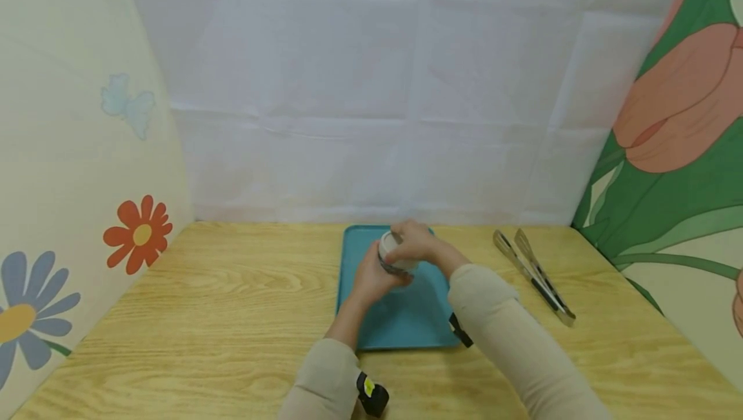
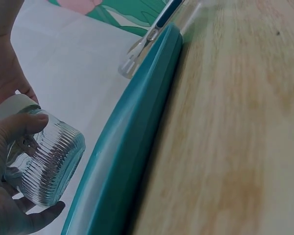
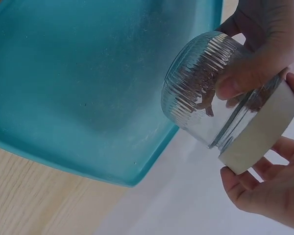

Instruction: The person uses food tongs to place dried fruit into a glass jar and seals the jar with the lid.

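Above the blue tray, a ribbed clear glass jar with a white lid is held tilted in the air. My left hand grips the glass body, its thumb lying along the side in both wrist views. My right hand holds the lid's rim between thumb and fingers. The lid sits on the jar's mouth; whether it is tight or loose I cannot tell. In the left wrist view the jar shows its ribbed base tipped toward the tray's edge.
Metal tongs with dark grips lie on the wooden table, right of the tray. A white cloth hangs behind the table. Flower-printed panels stand at both sides.
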A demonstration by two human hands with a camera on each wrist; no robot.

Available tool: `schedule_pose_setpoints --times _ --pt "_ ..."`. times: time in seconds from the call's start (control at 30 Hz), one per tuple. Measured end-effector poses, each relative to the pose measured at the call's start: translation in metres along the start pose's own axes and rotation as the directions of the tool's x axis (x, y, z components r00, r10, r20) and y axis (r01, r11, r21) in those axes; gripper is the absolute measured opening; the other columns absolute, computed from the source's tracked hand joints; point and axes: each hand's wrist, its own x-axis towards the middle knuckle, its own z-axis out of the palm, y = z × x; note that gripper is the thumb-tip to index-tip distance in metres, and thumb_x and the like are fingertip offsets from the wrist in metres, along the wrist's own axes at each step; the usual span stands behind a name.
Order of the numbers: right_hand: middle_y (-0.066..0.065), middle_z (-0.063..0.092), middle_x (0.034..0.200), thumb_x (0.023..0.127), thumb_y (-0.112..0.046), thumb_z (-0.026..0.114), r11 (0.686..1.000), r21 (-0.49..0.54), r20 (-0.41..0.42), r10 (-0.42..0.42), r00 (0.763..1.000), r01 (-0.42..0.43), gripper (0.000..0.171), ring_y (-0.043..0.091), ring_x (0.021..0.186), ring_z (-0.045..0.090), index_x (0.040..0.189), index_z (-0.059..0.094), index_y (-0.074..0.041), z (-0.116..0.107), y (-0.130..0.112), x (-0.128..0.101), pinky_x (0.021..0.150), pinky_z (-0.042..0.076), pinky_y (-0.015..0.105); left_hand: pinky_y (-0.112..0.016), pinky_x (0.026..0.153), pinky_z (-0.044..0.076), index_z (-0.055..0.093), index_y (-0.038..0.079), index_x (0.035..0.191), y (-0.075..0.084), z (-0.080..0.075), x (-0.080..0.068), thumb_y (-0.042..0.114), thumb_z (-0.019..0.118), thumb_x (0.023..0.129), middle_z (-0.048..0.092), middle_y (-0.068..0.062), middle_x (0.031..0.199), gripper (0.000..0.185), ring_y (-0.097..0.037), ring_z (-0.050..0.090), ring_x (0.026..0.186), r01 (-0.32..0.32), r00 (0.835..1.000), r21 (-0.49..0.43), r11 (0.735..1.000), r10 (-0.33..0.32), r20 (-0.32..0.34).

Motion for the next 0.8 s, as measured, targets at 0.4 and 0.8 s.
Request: schedule_pose_setpoints --times 0.4,0.8 --pt "0.013 0.050 0.105 0.069 -0.027 0.071 0.996 -0.087 -0.008 0.023 1.000 -0.023 0.062 0.024 0.084 0.046 0.121 0.048 -0.001 0.0024 -0.0029 0.0009 0.062 0.043 0.032 -0.039 0.078 0.041 0.037 0.007 0.124 -0.0012 0.0032 -0.0015 0.020 0.079 0.060 0.050 -0.011 0.111 0.078 -0.026 0.049 0.097 -0.002 0.999 -0.018 1.000 0.002 -0.035" --pt "0.008 0.052 0.087 0.069 -0.037 0.068 0.973 -0.227 -0.002 0.027 1.000 -0.027 0.046 0.021 0.074 0.047 0.101 0.059 -0.004 0.0026 -0.0056 0.0021 0.057 0.042 0.030 -0.039 0.077 0.042 0.037 0.004 0.123 -0.0006 0.0064 -0.0013 0.019 0.080 0.057 0.051 -0.012 0.107 0.080 -0.027 0.050 0.094 -0.016 0.998 -0.023 1.000 0.014 -0.063"
